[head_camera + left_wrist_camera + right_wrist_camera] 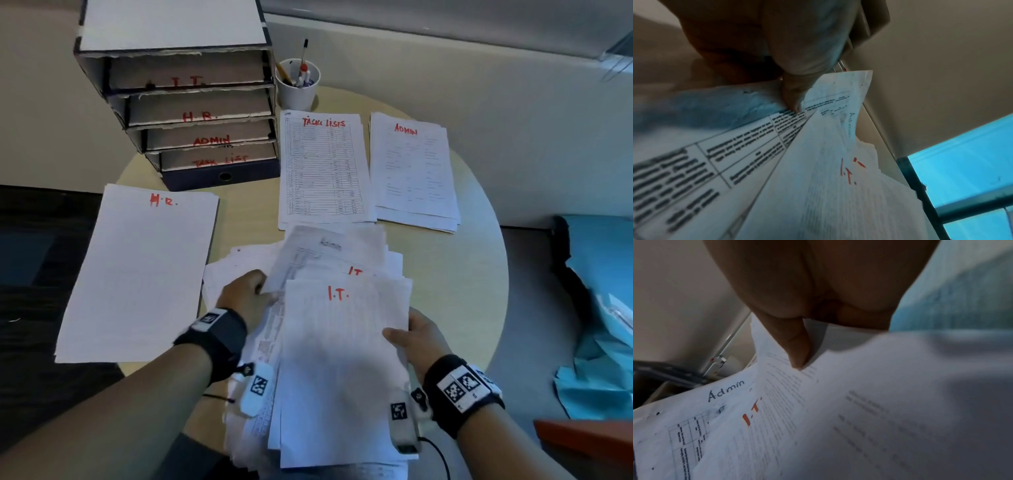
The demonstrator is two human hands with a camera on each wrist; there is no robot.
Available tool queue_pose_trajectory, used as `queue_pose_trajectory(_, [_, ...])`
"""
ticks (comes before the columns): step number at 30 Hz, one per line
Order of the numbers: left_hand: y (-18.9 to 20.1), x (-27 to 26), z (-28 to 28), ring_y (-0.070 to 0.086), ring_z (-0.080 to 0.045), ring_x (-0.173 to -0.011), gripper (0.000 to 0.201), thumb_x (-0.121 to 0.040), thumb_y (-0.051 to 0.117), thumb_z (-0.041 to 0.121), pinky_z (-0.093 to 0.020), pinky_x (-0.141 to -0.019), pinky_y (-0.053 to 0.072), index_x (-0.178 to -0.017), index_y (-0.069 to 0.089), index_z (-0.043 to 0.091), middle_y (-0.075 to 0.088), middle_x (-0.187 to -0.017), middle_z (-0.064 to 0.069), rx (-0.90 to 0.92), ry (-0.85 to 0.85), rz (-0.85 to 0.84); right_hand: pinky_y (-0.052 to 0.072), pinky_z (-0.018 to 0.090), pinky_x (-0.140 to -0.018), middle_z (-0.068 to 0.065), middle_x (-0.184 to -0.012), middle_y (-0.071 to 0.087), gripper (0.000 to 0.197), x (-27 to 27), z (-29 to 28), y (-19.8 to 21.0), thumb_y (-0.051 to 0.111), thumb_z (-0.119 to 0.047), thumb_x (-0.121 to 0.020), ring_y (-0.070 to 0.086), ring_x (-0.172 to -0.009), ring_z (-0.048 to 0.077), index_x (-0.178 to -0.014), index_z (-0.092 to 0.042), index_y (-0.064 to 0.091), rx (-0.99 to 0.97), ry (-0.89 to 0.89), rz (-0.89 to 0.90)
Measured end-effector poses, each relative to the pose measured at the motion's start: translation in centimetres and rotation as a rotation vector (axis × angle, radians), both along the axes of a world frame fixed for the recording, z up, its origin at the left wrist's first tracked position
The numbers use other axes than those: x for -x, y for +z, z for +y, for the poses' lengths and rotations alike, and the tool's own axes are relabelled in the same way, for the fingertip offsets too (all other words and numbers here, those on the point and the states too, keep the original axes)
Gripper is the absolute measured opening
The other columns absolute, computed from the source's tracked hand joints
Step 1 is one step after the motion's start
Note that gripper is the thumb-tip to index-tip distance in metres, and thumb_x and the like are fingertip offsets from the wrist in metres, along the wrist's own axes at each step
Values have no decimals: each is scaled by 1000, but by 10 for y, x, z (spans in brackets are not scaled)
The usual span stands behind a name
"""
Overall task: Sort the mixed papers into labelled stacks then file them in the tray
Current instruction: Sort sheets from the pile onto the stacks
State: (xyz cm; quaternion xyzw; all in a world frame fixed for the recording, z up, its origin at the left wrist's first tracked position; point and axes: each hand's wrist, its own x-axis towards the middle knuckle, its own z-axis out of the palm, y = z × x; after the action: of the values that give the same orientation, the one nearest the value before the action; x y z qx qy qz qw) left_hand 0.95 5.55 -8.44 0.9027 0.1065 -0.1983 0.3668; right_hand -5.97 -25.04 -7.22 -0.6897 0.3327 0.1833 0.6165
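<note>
While both hands grip it, mixed pile [329,359] sits nearest on table [455,274]: right hand [416,337] pinches top I.T. sheet [346,329], left hand [248,296] pinches sheet at pile's left. Left of pile: H.R. stack [137,274]. Beyond pile: task lists stack [322,168], admin stack [412,171], tray [191,102], pen cup [298,85].

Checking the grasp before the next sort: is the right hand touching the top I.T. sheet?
Touching. In the head view the right hand grips the right edge of the I.T. sheet, thumb on top; the right wrist view shows the thumb pressing the paper.
</note>
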Motion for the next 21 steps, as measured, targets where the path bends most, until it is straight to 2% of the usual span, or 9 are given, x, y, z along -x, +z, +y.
queue_pose_trajectory(4, [-7, 16, 46, 34, -19, -57, 45, -88, 73, 26, -31, -53, 25, -68, 34, 14, 36, -61, -5, -21, 144, 12, 58, 43, -87, 4, -99, 76, 32, -6, 19, 9, 65, 9, -85, 72, -94, 26, -100, -19, 69, 88, 109, -38])
queue_pose_trajectory(7, [-2, 19, 52, 43, -21, -62, 31, -82, 75, 25, -31, -58, 40, -76, 47, 12, 51, -76, -15, -123, 152, 31, 58, 39, -83, 5, -96, 76, 21, -9, 23, 16, 68, 4, -86, 72, -90, 25, -94, -15, 68, 156, 40, -103])
queue_pose_trajectory(8, [3, 17, 49, 50, -21, -70, 23, -79, 75, 25, -30, -66, 46, -87, 55, 14, 56, -91, -15, -129, 187, -20, 59, 43, -84, 7, -96, 76, 20, -9, 23, 19, 67, 5, -86, 72, -89, 27, -95, -13, 69, 119, 3, -127])
queue_pose_trajectory(9, [11, 17, 44, 56, -21, -83, 32, -78, 75, 26, -29, -79, 49, -104, 60, 17, 55, -108, -11, -104, 237, -80, 60, 45, -84, 9, -96, 77, 21, -9, 23, 24, 66, 7, -87, 73, -90, 30, -98, -10, 71, 61, -25, -150])
queue_pose_trajectory(10, [17, 16, 38, 57, -21, -97, 48, -78, 76, 29, -30, -90, 48, -121, 57, 18, 51, -119, -7, -42, 261, -147, 61, 44, -81, 11, -98, 77, 23, -9, 23, 29, 63, 9, -87, 73, -90, 31, -102, -8, 71, -2, -33, -167])
queue_pose_trajectory(12, [34, 17, 20, 54, -19, -112, 63, -82, 74, 35, -32, -98, 45, -136, 47, 20, 46, -127, 2, 142, 216, -172, 61, 42, -77, 15, -102, 76, 28, -10, 22, 39, 58, 11, -90, 73, -93, 33, -110, -6, 69, -96, 0, -204])
queue_pose_trajectory(15, [50, 22, -6, 53, -19, -119, 66, -83, 67, 41, -32, -96, 44, -140, 41, 22, 54, -128, 3, 411, 78, 16, 58, 47, -82, 17, -110, 74, 33, -17, 22, 47, 51, 12, -92, 70, -101, 37, -113, -7, 68, -236, -26, -268])
queue_pose_trajectory(18, [56, 24, -22, 55, -17, -115, 45, -94, 58, 30, -23, -86, 42, -136, 46, 21, 59, -123, 6, 450, 49, 53, 60, 44, -78, 14, -112, 74, 35, -26, 30, 55, 45, 10, -95, 71, -100, 32, -117, -8, 65, -359, -152, -318])
queue_pose_trajectory(21, [59, 24, -29, 60, -14, -103, 29, -93, 56, 19, -21, -75, 42, -122, 53, 22, 64, -109, 11, 470, 105, 20, 60, 45, -73, 17, -111, 73, 31, -33, 36, 58, 47, 9, -95, 72, -98, 34, -118, -4, 62, -387, -309, -331])
